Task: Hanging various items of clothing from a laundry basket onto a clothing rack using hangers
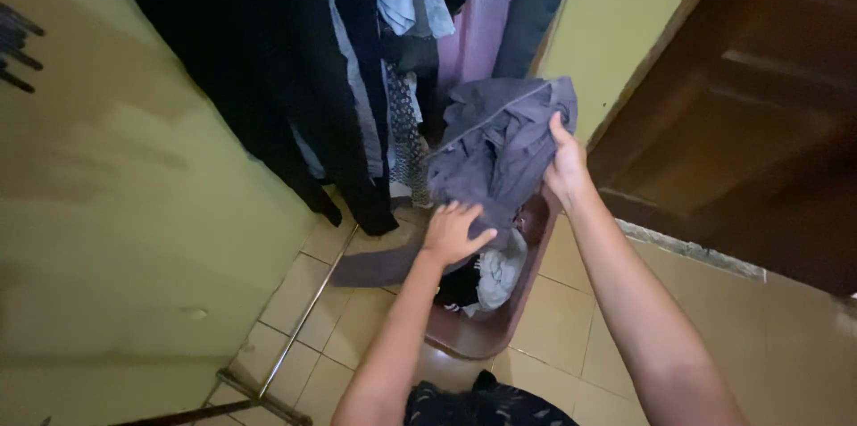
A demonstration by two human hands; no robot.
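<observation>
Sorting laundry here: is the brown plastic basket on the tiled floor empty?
No, the brown plastic basket holds dark and pale clothes beneath the grey garment.

both forearms bare and sleeveless; dark patterned garment [486,406] at the waist.

We are seeing a dim, yellowish room, with soft light falling on the wall [134,212] left of the left hand [451,231]. The clothes [295,60] above the hands are sinking into near-black shadow, and the door [750,113] beyond the right hand [565,167] is darkening too. Everything is looking slightly soft and grainy, edges bowing outward.
</observation>
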